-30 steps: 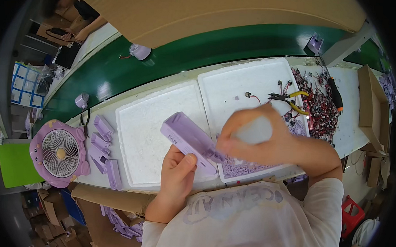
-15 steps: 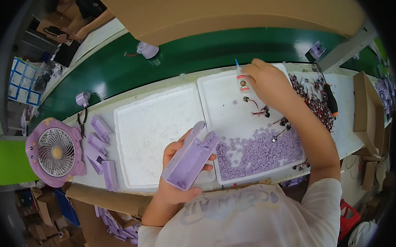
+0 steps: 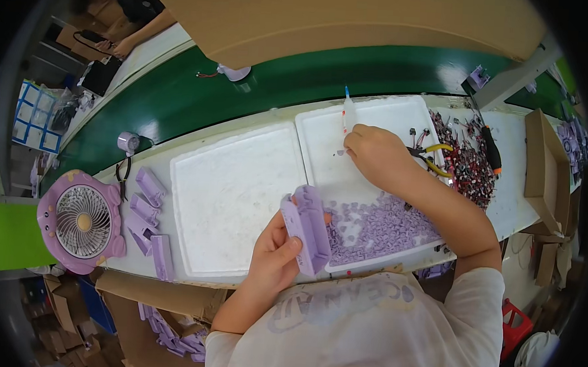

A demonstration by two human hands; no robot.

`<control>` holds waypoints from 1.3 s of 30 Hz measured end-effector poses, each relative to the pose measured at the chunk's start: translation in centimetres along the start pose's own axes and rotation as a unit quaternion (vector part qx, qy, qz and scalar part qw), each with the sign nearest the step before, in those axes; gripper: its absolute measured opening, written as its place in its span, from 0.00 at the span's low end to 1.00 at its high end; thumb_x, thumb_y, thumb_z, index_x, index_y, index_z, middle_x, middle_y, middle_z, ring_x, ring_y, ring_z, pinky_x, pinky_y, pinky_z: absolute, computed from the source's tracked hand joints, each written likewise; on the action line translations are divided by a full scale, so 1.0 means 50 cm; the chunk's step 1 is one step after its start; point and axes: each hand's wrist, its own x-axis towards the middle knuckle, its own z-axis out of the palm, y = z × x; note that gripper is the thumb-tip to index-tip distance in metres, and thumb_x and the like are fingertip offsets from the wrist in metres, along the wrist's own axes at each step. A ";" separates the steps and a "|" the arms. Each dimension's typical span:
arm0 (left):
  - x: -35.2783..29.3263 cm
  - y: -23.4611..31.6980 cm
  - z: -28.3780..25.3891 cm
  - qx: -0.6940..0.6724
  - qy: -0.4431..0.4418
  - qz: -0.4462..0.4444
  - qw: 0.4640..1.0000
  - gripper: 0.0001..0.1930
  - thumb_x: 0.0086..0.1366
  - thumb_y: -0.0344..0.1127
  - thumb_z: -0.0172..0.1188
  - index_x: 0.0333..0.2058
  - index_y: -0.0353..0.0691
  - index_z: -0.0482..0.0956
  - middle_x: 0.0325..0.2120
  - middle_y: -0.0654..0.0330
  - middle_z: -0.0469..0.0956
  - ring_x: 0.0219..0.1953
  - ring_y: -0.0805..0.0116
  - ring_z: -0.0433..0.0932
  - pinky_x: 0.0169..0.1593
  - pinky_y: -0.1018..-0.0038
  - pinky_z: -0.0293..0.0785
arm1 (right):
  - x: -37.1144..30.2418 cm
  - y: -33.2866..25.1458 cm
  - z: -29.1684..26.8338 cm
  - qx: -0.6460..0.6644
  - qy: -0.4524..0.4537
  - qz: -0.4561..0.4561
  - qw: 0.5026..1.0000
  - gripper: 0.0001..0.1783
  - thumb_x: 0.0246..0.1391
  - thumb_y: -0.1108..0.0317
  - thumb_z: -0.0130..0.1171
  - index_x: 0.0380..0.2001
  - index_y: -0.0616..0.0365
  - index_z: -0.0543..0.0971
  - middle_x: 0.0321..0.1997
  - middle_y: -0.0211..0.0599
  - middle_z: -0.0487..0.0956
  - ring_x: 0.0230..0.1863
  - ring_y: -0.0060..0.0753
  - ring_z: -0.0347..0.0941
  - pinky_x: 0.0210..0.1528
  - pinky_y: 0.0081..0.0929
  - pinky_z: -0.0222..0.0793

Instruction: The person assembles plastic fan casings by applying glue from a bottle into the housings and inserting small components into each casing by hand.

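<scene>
Holding a purple housing (image 3: 310, 232) above the workbench (image 3: 518, 162)

A big cardboard panel (image 3: 356, 20) spans the top of the view, covering part of the green surface (image 3: 293, 70). Two white foam trays lie side by side: the left tray (image 3: 233, 200) bare, the right tray (image 3: 377, 115) holding a spread of small purple pieces (image 3: 388, 225). A purple fan (image 3: 82, 222) stands at far left, with more housings (image 3: 162, 256) beside it. A heap of wired parts (image 3: 467, 169) and a screwdriver (image 3: 491, 147) lie at right. The right forearm crosses the right tray, blocking some pieces and the head of the yellow-handled pliers (image 3: 439, 166).

The left hand (image 3: 277, 256) clasps the housing, thumb in front, over the right tray's near left corner. The right hand (image 3: 378, 155) has its fingers drawn together at the lower end of a blue-tipped bottle (image 3: 348, 110); whether they grip it I cannot tell.

Since half a second ago, the housing has turned, its hollow now facing right; the right hand sits lower, and the pliers' handles have come into sight.
</scene>
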 end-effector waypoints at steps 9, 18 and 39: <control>0.001 -0.009 -0.018 -0.070 0.015 -0.019 0.997 0.30 0.58 0.30 0.56 0.58 0.34 0.55 0.59 0.56 0.56 0.59 0.62 0.59 0.59 0.64 0.58 | 0.017 -0.007 0.005 0.010 -0.040 -0.036 0.999 0.04 0.43 0.73 0.55 0.25 0.61 0.75 0.29 0.42 0.71 0.31 0.45 0.72 0.34 0.35 0.69; 0.008 -0.012 0.000 -0.054 0.054 -0.003 0.997 0.37 0.53 0.32 0.62 0.59 0.36 0.52 0.60 0.53 0.53 0.60 0.60 0.57 0.61 0.64 0.56 | -0.003 -0.087 -0.047 0.332 -0.037 0.012 0.943 0.04 0.46 0.74 0.58 0.27 0.61 0.74 0.27 0.38 0.73 0.26 0.31 0.72 0.27 0.26 0.67; 0.014 -0.029 0.002 0.240 -0.092 0.243 0.935 0.32 0.47 0.14 0.59 0.51 0.37 0.59 0.48 0.52 0.59 0.52 0.59 0.65 0.53 0.66 0.67 | -0.057 -0.165 -0.059 0.609 0.020 0.028 0.792 0.09 0.39 0.82 0.64 0.23 0.61 0.74 0.27 0.33 0.70 0.27 0.20 0.67 0.27 0.16 0.63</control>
